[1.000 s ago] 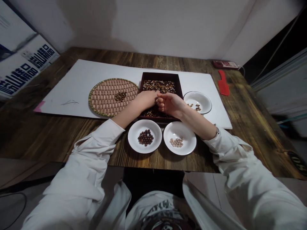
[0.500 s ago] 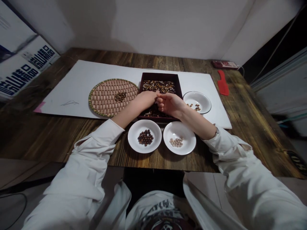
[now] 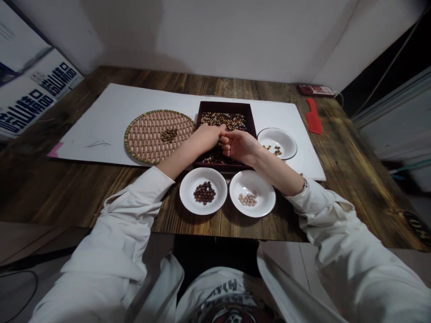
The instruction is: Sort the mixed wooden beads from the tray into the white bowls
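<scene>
A dark red box (image 3: 251, 121) holds many mixed beads (image 3: 229, 120). Over its middle, my left hand (image 3: 211, 134) meets my right hand (image 3: 237, 144) at the fingertips. Both hands have their fingers bent and pressed together; anything between them is hidden or too small to name. Nearer me, one white bowl (image 3: 187, 197) has dark brown beads, and the white bowl beside it (image 3: 266, 205) has pale beads. A third white bowl (image 3: 286, 138), right of the box, contains a few yellowish-brown beads. Greenish-brown beads (image 3: 169, 135) lie on the round woven tray (image 3: 143, 134) at the left.
Beneath the tray and box is a white board (image 3: 97, 116) on the wooden table (image 3: 353, 179). A red comb-like object (image 3: 313, 117) and a dark red device with a cable (image 3: 315, 90) lie at the right. Printed boxes (image 3: 33, 98) stand at the far left.
My left hand has shifted very slightly away from me over the box. My right hand stays almost in place, and the bead groups look the same.
</scene>
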The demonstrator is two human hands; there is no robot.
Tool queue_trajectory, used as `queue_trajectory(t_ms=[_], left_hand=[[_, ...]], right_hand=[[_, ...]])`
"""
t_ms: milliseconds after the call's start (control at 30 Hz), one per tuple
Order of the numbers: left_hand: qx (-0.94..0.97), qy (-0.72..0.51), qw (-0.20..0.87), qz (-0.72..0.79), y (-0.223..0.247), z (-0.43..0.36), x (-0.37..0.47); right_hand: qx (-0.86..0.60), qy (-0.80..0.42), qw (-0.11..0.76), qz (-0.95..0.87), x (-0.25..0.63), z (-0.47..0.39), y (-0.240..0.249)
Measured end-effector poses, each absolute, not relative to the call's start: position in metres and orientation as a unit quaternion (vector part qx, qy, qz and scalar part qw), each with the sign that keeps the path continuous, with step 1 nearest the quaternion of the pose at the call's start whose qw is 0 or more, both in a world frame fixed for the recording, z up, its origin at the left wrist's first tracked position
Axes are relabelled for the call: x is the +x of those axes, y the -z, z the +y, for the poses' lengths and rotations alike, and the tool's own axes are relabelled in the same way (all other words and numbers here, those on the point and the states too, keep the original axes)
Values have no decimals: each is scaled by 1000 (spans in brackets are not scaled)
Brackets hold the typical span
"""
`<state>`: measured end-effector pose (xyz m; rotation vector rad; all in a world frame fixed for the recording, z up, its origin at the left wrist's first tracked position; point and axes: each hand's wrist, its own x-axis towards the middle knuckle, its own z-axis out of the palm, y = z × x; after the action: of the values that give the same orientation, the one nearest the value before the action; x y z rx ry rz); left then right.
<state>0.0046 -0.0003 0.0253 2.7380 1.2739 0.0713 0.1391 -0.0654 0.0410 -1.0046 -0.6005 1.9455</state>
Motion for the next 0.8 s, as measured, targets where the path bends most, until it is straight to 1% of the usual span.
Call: queue_trajectory(t_ms=[100,467,800], left_hand=[[905,-31,37,423,-27,-2,5],[901,-44,64,427,-34,-7,3],[907,-46,57,415,-27,1,3]], right_hand=[[-395,-782,421,-236,140,-64,-39],[-394,-782,422,-235,140,-64,-39],[-400,-780,422,-230,139,-65,-41]])
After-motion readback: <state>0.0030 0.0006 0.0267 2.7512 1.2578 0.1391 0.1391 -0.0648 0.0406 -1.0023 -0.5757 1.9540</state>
